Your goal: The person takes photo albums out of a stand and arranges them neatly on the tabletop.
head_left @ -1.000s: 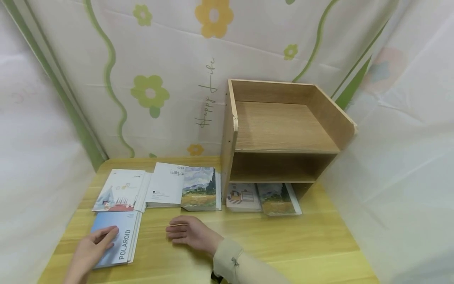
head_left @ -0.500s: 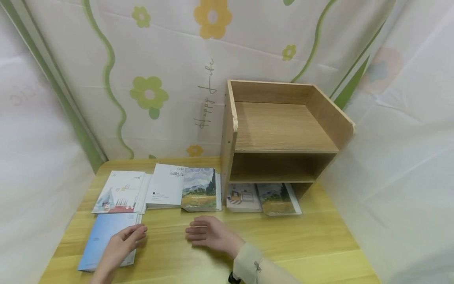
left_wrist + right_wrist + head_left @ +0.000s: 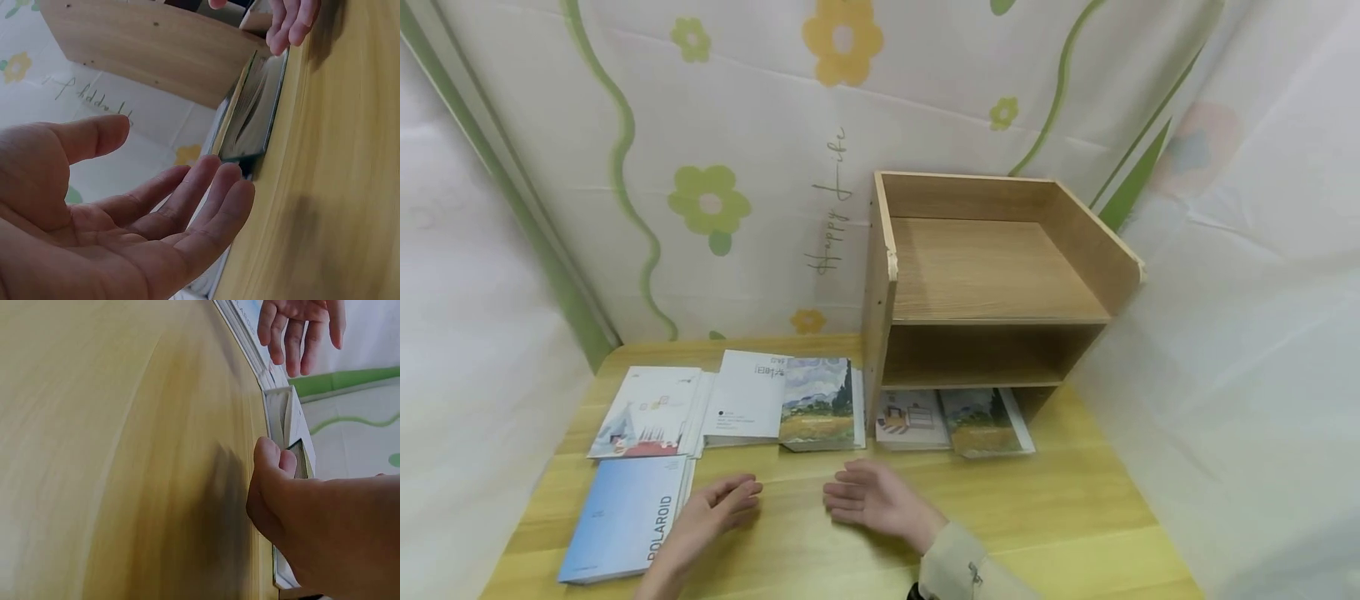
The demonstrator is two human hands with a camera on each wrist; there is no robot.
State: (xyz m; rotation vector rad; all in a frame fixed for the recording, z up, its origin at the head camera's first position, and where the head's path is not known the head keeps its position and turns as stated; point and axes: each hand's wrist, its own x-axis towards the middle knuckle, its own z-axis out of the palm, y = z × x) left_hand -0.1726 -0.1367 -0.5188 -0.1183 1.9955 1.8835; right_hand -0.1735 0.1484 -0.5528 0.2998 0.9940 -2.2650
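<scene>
My left hand (image 3: 715,512) hovers over the table just right of a blue book (image 3: 617,517) lettered POLAROID, its fingers relaxed and holding nothing. To its right, my right hand (image 3: 883,504) is over the table in front of a book with a painted landscape cover (image 3: 818,404), also holding nothing. In the left wrist view, my left palm (image 3: 131,231) faces up with fingers loosely extended. A white book (image 3: 745,396) lies beside the landscape one. Behind the blue book is a white book with a tent drawing (image 3: 647,412).
A wooden shelf (image 3: 880,292) stands at the back right. Under its lowest board lie a book with a room drawing (image 3: 912,419) and another landscape-covered book (image 3: 981,421). A flower-patterned curtain (image 3: 760,125) surrounds the wooden table (image 3: 1037,517).
My left hand has left the blue book and moved right over the table. My right hand has also moved right, staying free of any object. The view has shifted slightly.
</scene>
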